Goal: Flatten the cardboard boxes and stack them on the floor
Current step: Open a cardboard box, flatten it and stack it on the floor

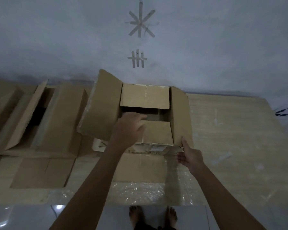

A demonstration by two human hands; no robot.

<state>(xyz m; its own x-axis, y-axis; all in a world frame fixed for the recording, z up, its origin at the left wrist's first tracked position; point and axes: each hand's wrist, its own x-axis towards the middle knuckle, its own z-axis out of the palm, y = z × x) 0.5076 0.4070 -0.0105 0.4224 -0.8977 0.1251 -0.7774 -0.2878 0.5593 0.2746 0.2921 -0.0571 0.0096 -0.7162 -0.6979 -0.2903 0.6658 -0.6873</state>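
Open box [145,113] sits mid-worktop [239,130], close against the wall [56,39] behind it. Left flap [101,105] stands tilted up, blocking sideways reach from the left. Far flap [145,97] and near flap [156,131] fold inward, leaving a narrow dark gap [156,114] between them; left hand [129,128] fills its left part. Right hand [189,157] at the box's near right corner. Second open box [40,113] crowds the left side. Bare worktop to the right gives free passage.

Left hand [131,125] motion-blurred, fingers hiding box [145,97] interior; leftmost box [2,103] cut by frame edge.
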